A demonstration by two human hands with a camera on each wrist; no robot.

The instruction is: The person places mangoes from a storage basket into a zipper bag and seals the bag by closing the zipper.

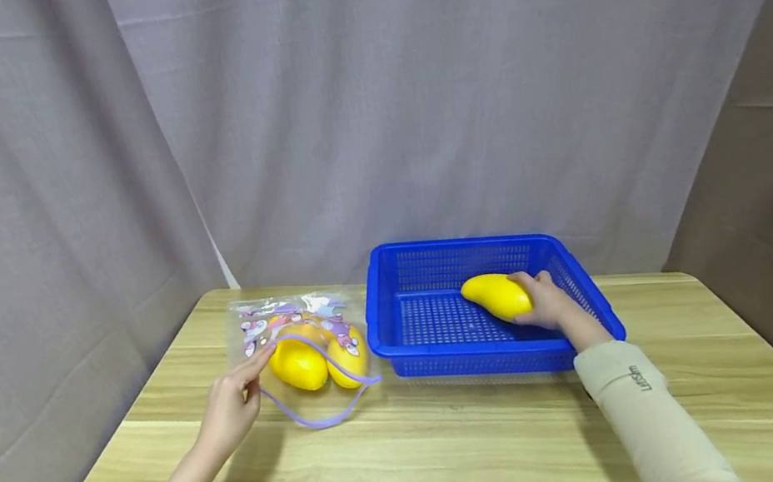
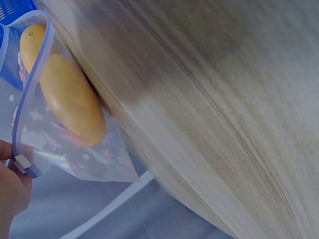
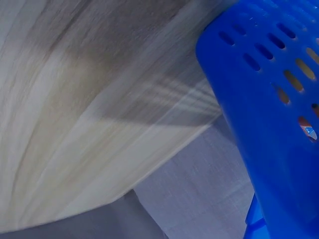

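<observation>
A clear zip bag [image 1: 322,407] with a purple edge and printed figures lies on the table's left side, its mouth gaping toward me. Inside it are yellow mangoes [image 1: 298,366], at least two of them plain to see. My left hand [image 1: 230,405] pinches the bag's rim near the white slider [image 2: 22,163], which shows in the left wrist view. In the blue basket [image 1: 499,352], my right hand [image 1: 548,301] grips another yellow mango [image 1: 494,295] by its right end. The basket's wall hides that hand in the right wrist view.
The basket stands right beside the bag on a wooden table [image 1: 453,466]. Grey curtains [image 1: 410,102] hang behind the table and along both sides. The basket's raised rim runs all the way round the mango.
</observation>
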